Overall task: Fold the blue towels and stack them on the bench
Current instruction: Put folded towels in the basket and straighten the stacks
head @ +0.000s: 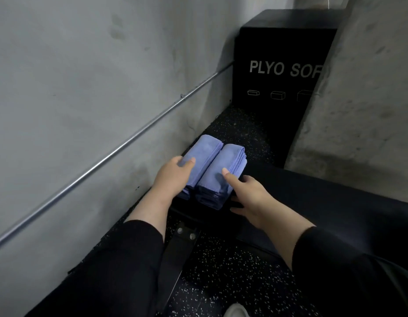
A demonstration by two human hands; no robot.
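Note:
Two stacks of folded blue towels stand side by side at the left end of the black bench [324, 193]. My left hand [173, 173] rests on the left stack [201, 154], thumb on top and fingers down its left side. My right hand [248, 195] is against the right side of the right stack [223, 170], thumb lying on its top, fingers spread low along the stack's side and the bench. Both stacks hold several towels each, edges facing me.
A grey concrete wall [84, 76] with a metal conduit pipe [120, 147] runs close on the left. A black plyo box [278, 76] stands behind the bench, a concrete pillar [363, 99] to the right. Speckled black rubber floor [221, 275] and the bench's leg [175, 259] lie below.

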